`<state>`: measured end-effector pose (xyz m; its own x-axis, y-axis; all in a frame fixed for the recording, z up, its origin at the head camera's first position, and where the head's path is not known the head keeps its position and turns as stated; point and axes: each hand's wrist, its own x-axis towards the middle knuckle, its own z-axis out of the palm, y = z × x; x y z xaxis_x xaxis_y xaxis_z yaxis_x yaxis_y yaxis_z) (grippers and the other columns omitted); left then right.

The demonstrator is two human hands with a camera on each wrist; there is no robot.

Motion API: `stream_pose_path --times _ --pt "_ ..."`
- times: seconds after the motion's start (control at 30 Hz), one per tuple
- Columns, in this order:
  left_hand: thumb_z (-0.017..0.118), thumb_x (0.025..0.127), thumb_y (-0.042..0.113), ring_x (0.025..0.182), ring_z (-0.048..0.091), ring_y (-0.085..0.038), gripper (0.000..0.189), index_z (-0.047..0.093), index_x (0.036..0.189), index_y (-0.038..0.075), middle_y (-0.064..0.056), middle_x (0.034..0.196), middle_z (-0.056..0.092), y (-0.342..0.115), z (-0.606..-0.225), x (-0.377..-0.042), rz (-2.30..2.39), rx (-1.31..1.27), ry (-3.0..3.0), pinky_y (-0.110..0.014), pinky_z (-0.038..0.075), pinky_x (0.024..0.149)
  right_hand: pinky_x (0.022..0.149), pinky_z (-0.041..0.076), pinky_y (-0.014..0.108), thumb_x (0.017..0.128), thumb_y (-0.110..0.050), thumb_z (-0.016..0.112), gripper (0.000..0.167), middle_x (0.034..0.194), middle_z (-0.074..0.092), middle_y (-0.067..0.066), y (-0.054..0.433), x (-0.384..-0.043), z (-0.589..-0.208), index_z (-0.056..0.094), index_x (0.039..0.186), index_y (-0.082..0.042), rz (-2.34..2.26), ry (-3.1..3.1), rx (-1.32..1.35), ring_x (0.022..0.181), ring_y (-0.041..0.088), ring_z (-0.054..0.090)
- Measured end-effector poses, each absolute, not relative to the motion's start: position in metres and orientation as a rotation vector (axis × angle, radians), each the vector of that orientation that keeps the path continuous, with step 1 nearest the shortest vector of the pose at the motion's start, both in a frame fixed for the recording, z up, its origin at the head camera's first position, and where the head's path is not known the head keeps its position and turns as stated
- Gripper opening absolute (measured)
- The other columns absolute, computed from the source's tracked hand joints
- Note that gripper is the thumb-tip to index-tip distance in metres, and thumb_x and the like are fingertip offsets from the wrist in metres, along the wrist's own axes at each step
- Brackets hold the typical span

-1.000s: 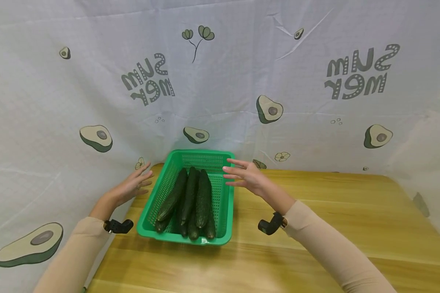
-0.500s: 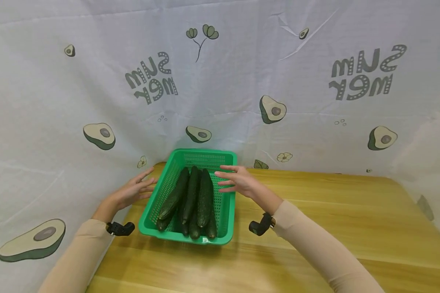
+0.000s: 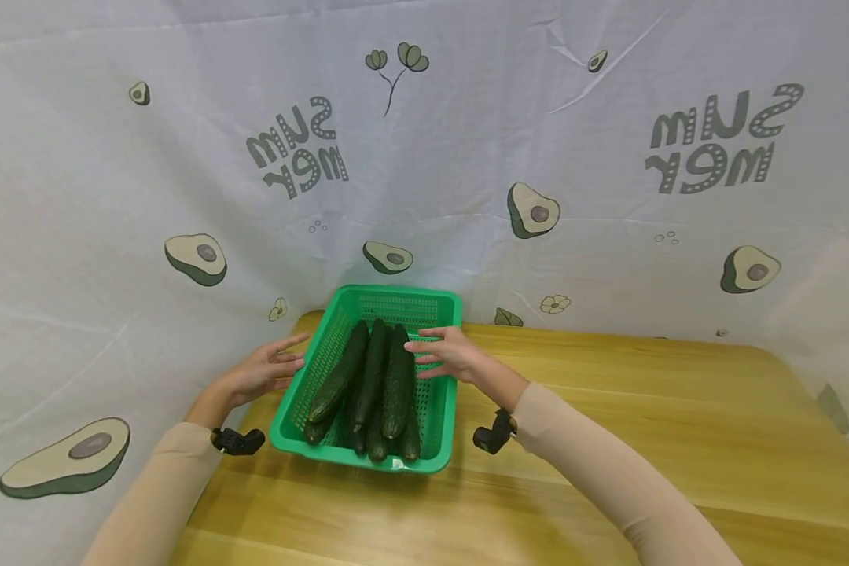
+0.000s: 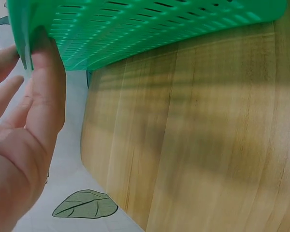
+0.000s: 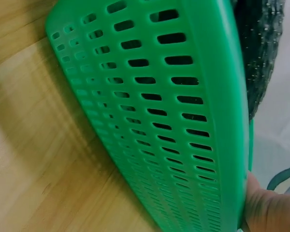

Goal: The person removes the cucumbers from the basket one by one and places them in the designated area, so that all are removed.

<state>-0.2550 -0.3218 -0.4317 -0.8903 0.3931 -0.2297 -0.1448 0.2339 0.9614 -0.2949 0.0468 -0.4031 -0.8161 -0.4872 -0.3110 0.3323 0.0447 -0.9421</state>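
Observation:
A green plastic basket (image 3: pixel 449 413) with slotted walls stands on the table, holding several dark green cucumbers (image 3: pixel 373 373) lengthwise in a pile. At its left rim is my left hand (image 3: pixel 258 373), fingers extended and apart; in the left wrist view those fingers (image 4: pixel 46 99) meet the rim. My right hand (image 3: pixel 453 355) reaches over the right rim, its spread fingers close to the rightmost cucumber. In the right wrist view, part of that hand (image 5: pixel 270 208) shows at the edge of the basket's wall (image 5: pixel 210 96), and a bumpy cucumber (image 5: pixel 261 53) pokes out beyond.
The wood-grain table (image 3: pixel 608 424) extends to the right of the basket. Behind and to the left hangs a white cloth (image 3: pixel 439 173) printed with avocados and lettering. Each wrist wears a black camera mount (image 3: pixel 494 432).
My right hand has moved left over the basket's right rim, toward the cucumbers. The left hand has come slightly right and down, up to the left rim. The basket stays in place.

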Motion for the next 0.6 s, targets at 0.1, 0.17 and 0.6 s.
stream_pose_path --times 0.1,0.17,0.6 --pt "0.049 0.107 0.012 0.146 0.014 -0.047 0.068 0.010 0.162 0.009 -0.031 0.161 0.006 -0.322 -0.433 -0.255 1.694 0.225 2.086 -0.060 0.025 0.112 0.090 0.052 0.053 0.102 -0.007 0.058 0.065 0.153 0.031 0.031 0.043 -0.297 -0.405 0.023 0.154 0.009 -1.796 1.749 -0.152 0.133 0.050 0.041" --pt "0.048 0.107 0.011 0.146 0.012 -0.047 0.066 0.010 0.161 0.008 -0.029 0.161 0.004 -0.322 -0.433 -0.255 1.692 0.229 2.084 -0.061 0.022 0.113 0.092 0.051 0.053 0.102 -0.007 0.058 0.066 0.153 0.030 0.032 0.041 -0.299 -0.406 0.021 0.154 0.009 -1.776 1.738 -0.141 0.133 0.051 0.040" --pt "0.045 0.109 0.013 0.145 0.014 -0.048 0.064 0.011 0.162 0.014 -0.027 0.162 0.004 -0.323 -0.437 -0.255 1.700 0.268 2.047 -0.058 0.029 0.111 0.095 0.050 0.054 0.100 -0.009 0.061 0.069 0.144 0.033 0.037 0.026 -0.298 -0.419 0.022 0.153 0.011 -1.742 1.729 -0.055 0.132 0.053 0.039"
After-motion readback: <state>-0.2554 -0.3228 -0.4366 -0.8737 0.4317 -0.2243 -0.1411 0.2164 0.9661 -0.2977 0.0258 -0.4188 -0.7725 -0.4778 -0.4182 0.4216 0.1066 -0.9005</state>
